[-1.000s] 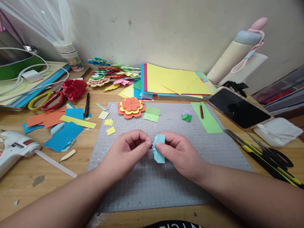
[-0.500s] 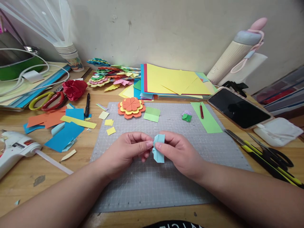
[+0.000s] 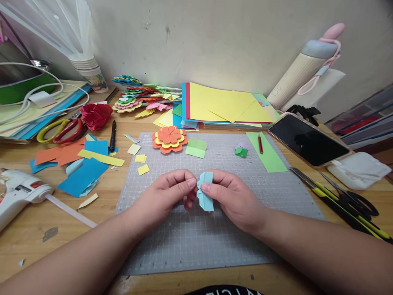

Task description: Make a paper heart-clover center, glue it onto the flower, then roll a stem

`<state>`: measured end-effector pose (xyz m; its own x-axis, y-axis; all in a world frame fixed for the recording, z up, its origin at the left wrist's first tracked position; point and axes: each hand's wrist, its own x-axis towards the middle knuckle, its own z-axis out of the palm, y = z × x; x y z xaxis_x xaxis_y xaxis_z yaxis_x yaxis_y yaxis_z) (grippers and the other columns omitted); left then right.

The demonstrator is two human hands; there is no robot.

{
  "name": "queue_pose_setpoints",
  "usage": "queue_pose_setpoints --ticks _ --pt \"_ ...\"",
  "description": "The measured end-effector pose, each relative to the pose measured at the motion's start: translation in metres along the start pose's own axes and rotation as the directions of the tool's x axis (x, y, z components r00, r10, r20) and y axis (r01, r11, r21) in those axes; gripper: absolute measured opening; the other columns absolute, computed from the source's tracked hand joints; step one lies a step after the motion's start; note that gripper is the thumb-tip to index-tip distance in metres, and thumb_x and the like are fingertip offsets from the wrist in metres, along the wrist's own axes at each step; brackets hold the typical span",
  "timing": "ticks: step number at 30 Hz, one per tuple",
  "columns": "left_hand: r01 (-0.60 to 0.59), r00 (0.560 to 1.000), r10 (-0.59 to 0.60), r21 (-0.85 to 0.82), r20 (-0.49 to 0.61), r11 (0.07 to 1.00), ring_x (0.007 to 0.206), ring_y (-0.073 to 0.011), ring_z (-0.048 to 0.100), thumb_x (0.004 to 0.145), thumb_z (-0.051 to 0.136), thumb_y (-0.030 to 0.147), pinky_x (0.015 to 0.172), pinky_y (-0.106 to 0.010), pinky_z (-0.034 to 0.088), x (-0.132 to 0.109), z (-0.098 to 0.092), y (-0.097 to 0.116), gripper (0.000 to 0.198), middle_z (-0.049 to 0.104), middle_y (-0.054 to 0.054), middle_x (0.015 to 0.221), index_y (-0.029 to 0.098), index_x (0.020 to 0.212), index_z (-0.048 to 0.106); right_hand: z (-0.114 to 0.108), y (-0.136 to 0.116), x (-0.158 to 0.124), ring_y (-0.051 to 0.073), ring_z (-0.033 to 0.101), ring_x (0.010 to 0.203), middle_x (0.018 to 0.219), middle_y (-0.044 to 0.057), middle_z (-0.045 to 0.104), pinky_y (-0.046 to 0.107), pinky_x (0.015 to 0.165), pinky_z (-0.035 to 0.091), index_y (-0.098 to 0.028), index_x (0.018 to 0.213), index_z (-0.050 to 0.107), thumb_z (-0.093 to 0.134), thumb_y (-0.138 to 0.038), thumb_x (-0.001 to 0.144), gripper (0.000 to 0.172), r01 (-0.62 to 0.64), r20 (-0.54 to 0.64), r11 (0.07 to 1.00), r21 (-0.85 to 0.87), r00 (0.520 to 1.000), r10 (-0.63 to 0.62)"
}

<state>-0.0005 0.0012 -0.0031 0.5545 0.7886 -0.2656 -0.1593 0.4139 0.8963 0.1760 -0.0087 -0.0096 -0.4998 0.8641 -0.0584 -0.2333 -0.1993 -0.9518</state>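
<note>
Pale-blue folded paper piece (image 3: 207, 202) over the grey gridded cutting mat (image 3: 215, 243), pinched between thumb and fingers of the right hand (image 3: 238, 197). Left hand (image 3: 166, 191): fingertips drawn narrow at the piece's crinkled left edge; whether they grip it, cannot tell. Beyond, an orange-and-yellow layered paper flower (image 3: 170, 139) on the mat.

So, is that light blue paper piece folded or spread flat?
Folded. The light blue paper piece, held in the right hand, shows slanted corners and small bunched folds along its left edge.
</note>
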Motion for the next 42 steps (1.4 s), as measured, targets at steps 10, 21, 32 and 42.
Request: queue_pose_setpoints --ticks 10,21,32,42 --pt "-0.115 0.993 0.118 0.271 0.003 0.956 0.061 -0.0107 0.038 0.095 0.046 0.042 0.059 -0.026 0.029 -0.004 -0.001 -0.004 0.033 0.041 0.005 0.065 0.019 0.071 0.048 0.002 -0.001 0.0 0.009 0.046 0.055 0.062 -0.003 0.053 0.023 0.055 0.038 -0.017 0.069 0.059 0.058 -0.028 0.089 0.023 -0.049 -0.024 0.999 -0.005 0.998 0.049" --pt "-0.194 0.97 0.231 0.348 -0.069 0.917 0.056 -0.0089 0.045 0.086 0.054 0.025 0.056 -0.022 0.035 -0.006 0.009 0.003 0.028 0.051 0.005 0.057 0.018 0.059 0.047 0.004 -0.003 -0.001 0.009 0.047 0.055 0.064 -0.003 0.052 0.023 0.055 0.04 -0.017 0.071 0.058 0.062 -0.037 0.087 0.026 -0.076 0.044 0.997 -0.02 0.996 0.076" --pt "-0.155 0.986 0.165 0.29 -0.012 0.944 0.056 -0.0102 0.041 0.09 0.05 0.036 0.056 -0.024 0.031 -0.003 -0.001 -0.002 0.035 0.045 0.005 0.056 0.019 0.06 0.047 0.002 -0.001 0.0 0.009 0.047 0.055 0.062 -0.003 0.053 0.023 0.052 0.04 -0.017 0.075 0.062 0.059 -0.029 0.086 0.016 -0.074 -0.029 0.997 -0.001 0.997 0.074" --pt "-0.18 0.983 0.186 0.265 0.002 0.947 0.054 -0.0097 0.04 0.087 0.053 0.027 0.056 -0.024 0.032 -0.003 0.003 0.002 0.03 0.049 0.005 0.055 0.019 0.059 0.048 0.005 -0.005 -0.002 0.009 0.045 0.053 0.061 -0.004 0.05 0.024 0.052 0.039 -0.017 0.071 0.057 0.061 -0.031 0.084 0.019 -0.103 -0.005 0.994 -0.027 0.995 0.103"
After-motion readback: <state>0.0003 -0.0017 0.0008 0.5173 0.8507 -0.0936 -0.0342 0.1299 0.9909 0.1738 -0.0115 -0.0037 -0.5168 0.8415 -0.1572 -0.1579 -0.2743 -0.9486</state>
